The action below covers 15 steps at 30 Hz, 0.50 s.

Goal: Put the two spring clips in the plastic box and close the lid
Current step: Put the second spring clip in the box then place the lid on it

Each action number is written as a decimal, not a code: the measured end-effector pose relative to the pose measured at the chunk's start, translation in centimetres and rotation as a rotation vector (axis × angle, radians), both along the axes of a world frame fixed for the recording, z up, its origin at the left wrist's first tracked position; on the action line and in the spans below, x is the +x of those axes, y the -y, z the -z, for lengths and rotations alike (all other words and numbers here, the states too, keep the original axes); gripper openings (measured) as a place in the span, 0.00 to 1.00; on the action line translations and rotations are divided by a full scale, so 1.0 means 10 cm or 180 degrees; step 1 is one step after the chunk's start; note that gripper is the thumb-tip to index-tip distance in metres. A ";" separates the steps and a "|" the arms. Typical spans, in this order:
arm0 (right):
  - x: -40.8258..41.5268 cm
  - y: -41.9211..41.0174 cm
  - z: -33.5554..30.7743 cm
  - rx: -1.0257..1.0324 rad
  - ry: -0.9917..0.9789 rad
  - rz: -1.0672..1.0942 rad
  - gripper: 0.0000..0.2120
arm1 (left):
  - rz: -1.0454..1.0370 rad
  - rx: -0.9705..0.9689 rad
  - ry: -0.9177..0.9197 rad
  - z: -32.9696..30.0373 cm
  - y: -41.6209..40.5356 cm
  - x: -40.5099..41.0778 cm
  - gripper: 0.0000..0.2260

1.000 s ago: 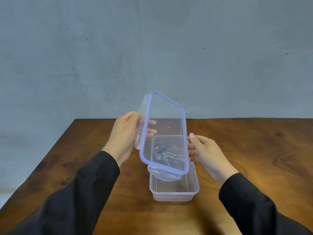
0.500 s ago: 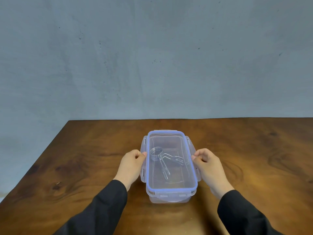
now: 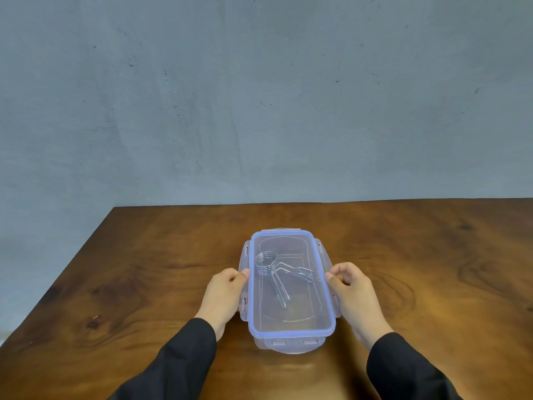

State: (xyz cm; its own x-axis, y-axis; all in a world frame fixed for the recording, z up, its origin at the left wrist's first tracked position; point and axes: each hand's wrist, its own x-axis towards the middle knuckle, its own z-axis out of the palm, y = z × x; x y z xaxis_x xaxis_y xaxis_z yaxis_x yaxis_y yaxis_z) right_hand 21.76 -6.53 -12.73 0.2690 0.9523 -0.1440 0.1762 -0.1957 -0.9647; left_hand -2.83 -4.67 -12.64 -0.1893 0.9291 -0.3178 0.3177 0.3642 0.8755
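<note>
The box (image 3: pixel 291 287) runs lengthwise away from the person, lid (image 3: pixel 311 301) on, each long-side latch loosely pinched by the nearest grip, left hand (image 3: pixel 223 295) and right hand (image 3: pixel 353 295).

The setting is a plain indoor room of no identifiable type; nothing visible marks it as a kitchen, lab, workshop or office. A wooden desk (image 3: pixel 144 284) with dark, knotted grain stands against a bare grey-blue wall (image 3: pixel 259 96), whose surface is matte, mottled and marked with small dark specks and scuffs. The only item on the desk is a clear plastic box (image 3: pixel 291 287) with a blue-rimmed lid, a common household storage container, which is not enough to fix the kind of place.
</note>
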 end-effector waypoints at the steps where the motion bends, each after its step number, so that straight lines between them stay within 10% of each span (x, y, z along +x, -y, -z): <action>1: -0.01 0.00 0.00 -0.0009 0.0002 0.0022 0.05 | -0.0007 -0.0052 0.0071 0.01 0.00 0.00 0.18; 10: 0.00 0.01 0.10 0.0148 0.1561 -0.0148 0.13 | 0.0261 0.0697 -0.0708 0.02 0.14 0.06 0.24; 15: -0.09 0.10 0.04 -0.0028 0.0931 -0.0510 0.11 | 0.0708 0.0242 0.0111 0.11 0.27 0.15 0.27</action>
State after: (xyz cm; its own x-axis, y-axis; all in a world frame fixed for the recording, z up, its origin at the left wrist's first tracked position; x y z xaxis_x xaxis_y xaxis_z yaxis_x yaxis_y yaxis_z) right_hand 20.89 -7.55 -13.09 0.1470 0.9849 -0.0912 0.4746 -0.1511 -0.8672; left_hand -1.29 -7.37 -13.74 0.0326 0.9682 -0.2480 0.3519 0.2211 0.9095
